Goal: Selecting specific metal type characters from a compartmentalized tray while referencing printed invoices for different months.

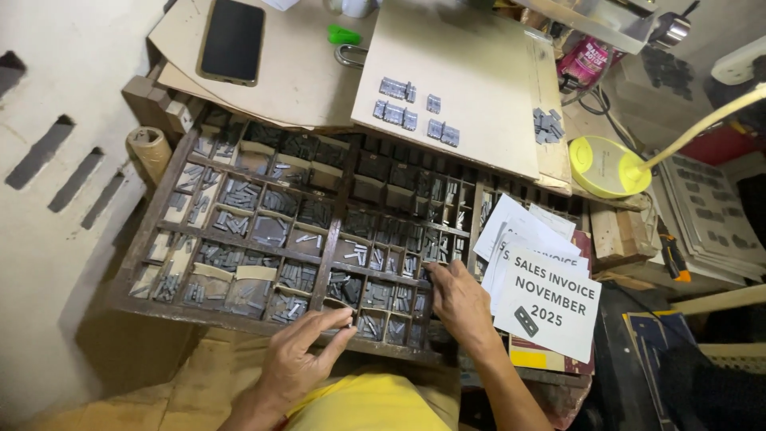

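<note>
A wooden type case (159,231) with many small compartments holds several grey metal type pieces. My left hand (299,355) rests at the case's front rail, thumb and fingers pinched together near a front compartment; whether a type piece is between them cannot be seen. My right hand (459,303) reaches into a compartment at the front right of the case, fingers curled down among the pieces. Beside that hand lies a stack of white printed sheets (550,299) with a small metal piece on top.
A tan board (479,112) above the case carries rows of set type (415,112). A black phone (231,40) lies on cardboard at the back left. A yellow desk lamp base (606,166) stands at the right, a tape roll (150,148) at the left.
</note>
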